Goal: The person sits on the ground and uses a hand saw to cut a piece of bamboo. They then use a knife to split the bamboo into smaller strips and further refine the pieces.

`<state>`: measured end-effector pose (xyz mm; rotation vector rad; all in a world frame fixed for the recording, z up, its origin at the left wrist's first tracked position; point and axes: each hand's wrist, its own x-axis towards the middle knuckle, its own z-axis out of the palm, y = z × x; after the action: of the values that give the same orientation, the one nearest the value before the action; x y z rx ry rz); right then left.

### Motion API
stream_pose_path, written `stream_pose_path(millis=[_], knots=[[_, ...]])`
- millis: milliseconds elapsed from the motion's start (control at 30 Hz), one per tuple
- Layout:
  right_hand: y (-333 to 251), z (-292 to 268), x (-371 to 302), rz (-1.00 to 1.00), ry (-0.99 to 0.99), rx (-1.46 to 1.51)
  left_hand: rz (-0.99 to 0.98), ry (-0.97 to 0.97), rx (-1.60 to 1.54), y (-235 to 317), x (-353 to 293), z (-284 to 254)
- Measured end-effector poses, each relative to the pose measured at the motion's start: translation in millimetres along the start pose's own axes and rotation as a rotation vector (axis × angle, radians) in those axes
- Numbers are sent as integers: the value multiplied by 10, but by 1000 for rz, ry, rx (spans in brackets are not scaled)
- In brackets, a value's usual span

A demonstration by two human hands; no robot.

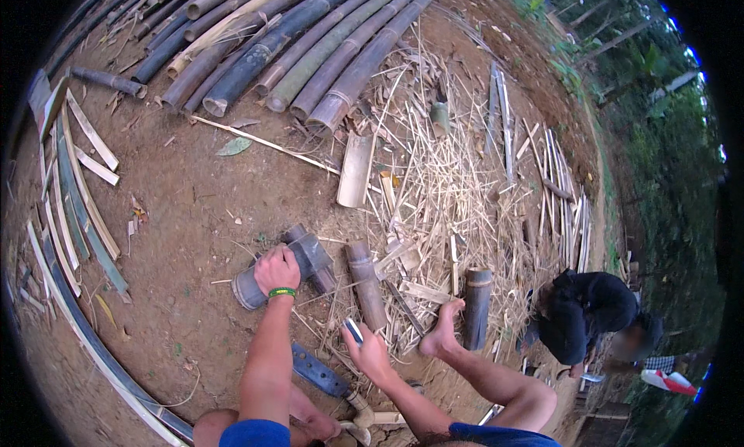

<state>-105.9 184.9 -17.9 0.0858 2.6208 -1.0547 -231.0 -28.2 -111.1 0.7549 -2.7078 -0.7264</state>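
My left hand [277, 271] is closed over a thick, dark bamboo section [248, 289] lying on the ground. Crossing beneath that section is another short bamboo piece [324, 280]. To the right, my right hand [367, 354] grips a small dark object with a pale edge [353, 331]; its kind is not clear. Just beyond that hand lies a brownish bamboo section [364, 280]. Between my forearms rests a dark, flat blade with holes [319, 372], with a wooden handle [360, 408] near my left foot.
Long bamboo poles [325, 67] lie across the back. Shavings and split strips [449, 176] heap at the centre right, near an upright bamboo section [477, 307] beside my bare foot [443, 332]. Split slats [85, 207] lie at left. A person in dark clothes [585, 315] crouches at right.
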Motion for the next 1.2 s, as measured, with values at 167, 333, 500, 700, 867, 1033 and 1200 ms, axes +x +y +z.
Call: stream_pose_path(millis=[167, 333, 500, 700, 867, 1033, 1200], knots=[[-177, 141, 732, 56, 15, -170, 33, -8, -69, 233, -96, 131], [-18, 134, 306, 29, -18, -86, 37, 35, -12, -6, 24, 54], [-82, 36, 413, 11, 41, -145, 34, 10, -37, 65, -48, 110], [119, 165, 114, 5, 17, -53, 16, 10, -15, 28, 19, 26], [-40, 203, 392, 13, 90, -143, 12, -53, -14, 138, -49, 29], [88, 202, 228, -39, 31, -103, 6, -17, -27, 70, 4, -40], [-9, -28, 187, -44, 38, -130, 25, -5, -16, 89, -47, 17]])
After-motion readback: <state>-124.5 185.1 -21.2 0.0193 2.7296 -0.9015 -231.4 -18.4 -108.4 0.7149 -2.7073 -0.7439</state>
